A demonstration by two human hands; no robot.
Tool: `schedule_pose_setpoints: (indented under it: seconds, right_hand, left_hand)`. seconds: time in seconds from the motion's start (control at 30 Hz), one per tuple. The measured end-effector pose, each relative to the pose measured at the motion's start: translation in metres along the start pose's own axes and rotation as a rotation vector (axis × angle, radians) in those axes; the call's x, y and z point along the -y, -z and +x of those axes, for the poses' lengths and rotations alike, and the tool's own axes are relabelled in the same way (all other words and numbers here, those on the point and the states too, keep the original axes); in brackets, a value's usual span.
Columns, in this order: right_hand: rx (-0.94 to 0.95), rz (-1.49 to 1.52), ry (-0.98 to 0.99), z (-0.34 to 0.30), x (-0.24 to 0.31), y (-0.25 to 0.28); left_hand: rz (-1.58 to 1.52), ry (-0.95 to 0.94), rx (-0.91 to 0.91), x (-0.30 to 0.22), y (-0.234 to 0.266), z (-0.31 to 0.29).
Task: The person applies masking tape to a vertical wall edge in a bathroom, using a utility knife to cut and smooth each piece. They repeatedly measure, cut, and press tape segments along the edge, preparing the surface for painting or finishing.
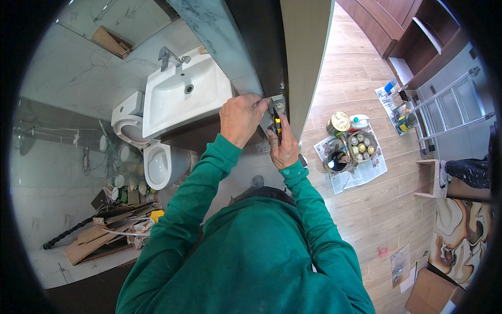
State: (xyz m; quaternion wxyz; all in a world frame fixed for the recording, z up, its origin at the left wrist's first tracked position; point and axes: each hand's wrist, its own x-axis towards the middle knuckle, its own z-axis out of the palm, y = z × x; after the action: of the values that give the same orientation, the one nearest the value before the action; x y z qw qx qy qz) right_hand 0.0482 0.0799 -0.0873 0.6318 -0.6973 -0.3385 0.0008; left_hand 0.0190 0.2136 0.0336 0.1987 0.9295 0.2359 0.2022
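My right hand (284,147) is closed around a black and yellow utility knife (277,123), which points up along the dark door frame (266,49). At the knife's upper end, the thumb and fingers of my left hand (241,118) are pinched together. Whatever they grip there is too small to make out. Both hands meet at a small pale metal plate (281,99) on the edge of the frame, partly covered by the knife and fingers. Green sleeves cover both my forearms.
To the left are a white washbasin (151,112), a toilet (128,123), a bidet (158,166) and a heap of wooden boards (97,238). On the right, paint cans (341,122) stand on newspaper (350,179), with a metal ladder (455,99) beyond. A beige door panel (300,57) borders the frame.
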Motion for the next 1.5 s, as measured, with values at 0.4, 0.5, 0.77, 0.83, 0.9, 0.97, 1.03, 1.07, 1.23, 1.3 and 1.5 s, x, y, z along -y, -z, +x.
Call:
schedule_pose_setpoints:
  seconds: [0.4, 0.5, 0.77, 0.83, 0.9, 0.97, 1.03, 1.07, 1.23, 1.3, 1.5]
  right_hand:
    - [-0.086, -0.107, 0.106, 0.001, 0.003, -0.002]
    - [-0.11, -0.111, 0.127, 0.002, -0.002, -0.005]
    - [-0.099, -0.135, 0.104, -0.006, -0.017, -0.008]
    - [-0.075, -0.14, 0.075, -0.01, -0.023, -0.008]
    - [-0.062, -0.148, 0.064, -0.017, -0.026, -0.007]
    - [-0.03, -0.155, 0.006, -0.024, -0.026, -0.006]
    - [-0.065, -0.133, 0.023, -0.029, -0.02, -0.001]
    - [-0.112, -0.105, 0.065, -0.03, -0.015, 0.002]
    - [0.087, 0.006, -0.101, -0.016, 0.016, 0.028]
    - [0.147, -0.019, -0.009, 0.003, 0.021, 0.03]
    - [0.253, 0.004, -0.104, 0.03, 0.021, 0.026]
  left_hand:
    - [-0.025, -0.032, -0.02, -0.001, 0.001, -0.001]
    - [-0.033, -0.011, -0.004, 0.0, 0.0, -0.001]
    - [-0.017, -0.031, -0.02, 0.0, 0.0, -0.001]
    - [-0.003, -0.034, -0.02, 0.0, 0.0, -0.001]
    - [0.004, -0.042, -0.025, 0.0, 0.0, -0.001]
    - [-0.008, -0.028, -0.021, 0.001, -0.001, -0.001]
    - [-0.028, -0.017, -0.018, 0.001, -0.001, -0.001]
    - [-0.042, -0.014, -0.017, 0.001, -0.001, -0.001]
    - [-0.159, -0.033, 0.067, 0.005, 0.008, 0.005]
    - [-0.251, 0.021, 0.11, 0.005, 0.012, 0.006]
    - [-0.298, -0.001, 0.18, 0.021, 0.026, 0.008]
